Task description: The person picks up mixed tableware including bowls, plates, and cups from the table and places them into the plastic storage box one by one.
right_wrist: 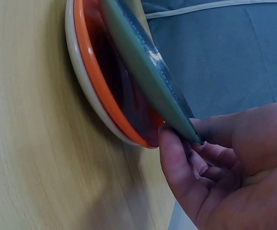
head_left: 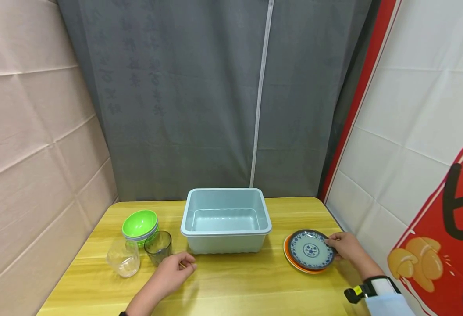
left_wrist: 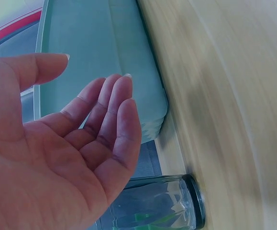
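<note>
My right hand (head_left: 347,246) pinches the rim of a blue-and-white patterned plate (head_left: 311,249) between thumb and fingers. In the right wrist view that plate (right_wrist: 145,67) is tilted, its near edge lifted off an orange plate (right_wrist: 97,76), which rests on a white plate (right_wrist: 81,72). My left hand (head_left: 173,273) hovers over the table in front of the light blue basin (head_left: 226,242). Its fingers are loosely bent with nothing in the palm, as the left wrist view shows. Nearest to it stands a dark tinted glass (head_left: 158,248).
Left of the tinted glass, a clear glass (head_left: 124,259) leans on the wooden table (head_left: 231,285). Behind them is a stack of bowls with a green bowl (head_left: 140,223) on top. A grey curtain (head_left: 184,109) hangs at the table's back edge.
</note>
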Tool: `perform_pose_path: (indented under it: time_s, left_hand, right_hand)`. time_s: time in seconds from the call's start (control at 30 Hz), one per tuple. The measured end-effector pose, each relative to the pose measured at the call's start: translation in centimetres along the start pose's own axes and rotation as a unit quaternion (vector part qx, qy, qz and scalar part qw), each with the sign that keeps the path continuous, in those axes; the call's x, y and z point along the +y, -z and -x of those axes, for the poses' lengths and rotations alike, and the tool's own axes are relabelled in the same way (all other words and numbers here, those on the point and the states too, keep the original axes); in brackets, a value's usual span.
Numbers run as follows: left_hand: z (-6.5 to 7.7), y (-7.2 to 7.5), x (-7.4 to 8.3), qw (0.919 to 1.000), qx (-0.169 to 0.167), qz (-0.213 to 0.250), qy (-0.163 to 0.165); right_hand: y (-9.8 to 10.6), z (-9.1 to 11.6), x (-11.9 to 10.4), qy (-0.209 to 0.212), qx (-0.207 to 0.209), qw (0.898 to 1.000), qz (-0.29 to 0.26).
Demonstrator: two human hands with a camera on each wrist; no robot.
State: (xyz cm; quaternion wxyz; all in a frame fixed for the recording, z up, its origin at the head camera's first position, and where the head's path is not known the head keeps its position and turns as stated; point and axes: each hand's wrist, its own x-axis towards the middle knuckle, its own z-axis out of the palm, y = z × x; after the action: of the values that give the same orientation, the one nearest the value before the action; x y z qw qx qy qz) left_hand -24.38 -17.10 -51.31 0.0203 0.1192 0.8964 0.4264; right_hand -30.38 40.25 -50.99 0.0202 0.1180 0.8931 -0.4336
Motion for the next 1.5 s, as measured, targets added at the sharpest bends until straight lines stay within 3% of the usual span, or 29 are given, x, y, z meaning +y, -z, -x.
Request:
perform_pose_path:
  time_s: [0.3, 0.97, 1.5]
  left_hand:
    - [-0.2, 0.3, 0.6, 0.9999, 0.001, 0.004, 0.016]
    - [-0.3, 1.6, 2.0, 0.9978, 0.046, -0.022, 0.043]
    - [-0.1, 2.7, 3.6, 0.9990, 0.039, -0.007, 0.022]
  right_hand:
    - [0.5, 0.6, -0.6, -0.012, -0.016, 0.999, -0.040]
    - [2.4, 3.7, -5.2, 0.043, -0.074, 0.991, -0.105]
    - [1.7, 5.8, -8.9, 0.081, -0.106, 0.984, -0.116]
